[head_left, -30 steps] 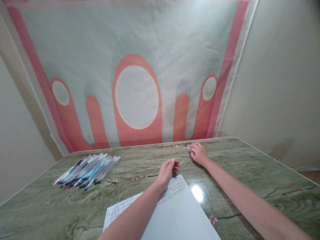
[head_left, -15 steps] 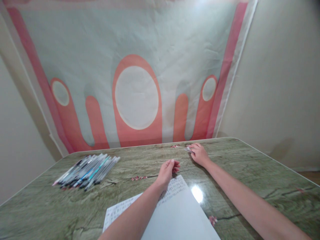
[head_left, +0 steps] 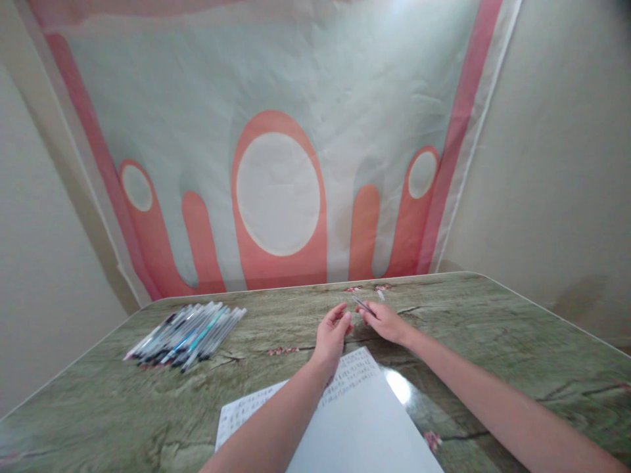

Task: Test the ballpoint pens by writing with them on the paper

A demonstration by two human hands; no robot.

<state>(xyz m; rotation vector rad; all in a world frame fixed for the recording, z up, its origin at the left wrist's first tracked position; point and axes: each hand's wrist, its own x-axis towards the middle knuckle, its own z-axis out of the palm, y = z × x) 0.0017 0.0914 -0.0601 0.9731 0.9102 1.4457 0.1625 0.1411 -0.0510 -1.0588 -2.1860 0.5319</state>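
My right hand (head_left: 384,323) is closed on a slim pen (head_left: 365,306), whose tip points up and to the left. Close beside it, my left hand (head_left: 333,334) is loosely curved, thumb and fingers apart, with nothing visible in it. Its wrist is over the top of an open notebook (head_left: 365,427), which has handwritten lines on its left page and at the head of the right page. A small whitish piece (head_left: 381,295), perhaps a pen cap, lies on the table just beyond my right hand.
At the left of the wood-patterned table (head_left: 148,407) lies a pile of many pens (head_left: 190,334), mostly grey with a few blue and teal. A grey and coral printed sheet (head_left: 276,269) hangs behind the table's far edge.
My right hand has come back from the far edge toward my left hand with the pen, leaving the small whitish piece on the table. My left hand's fingers have spread apart. The view has shifted slightly.
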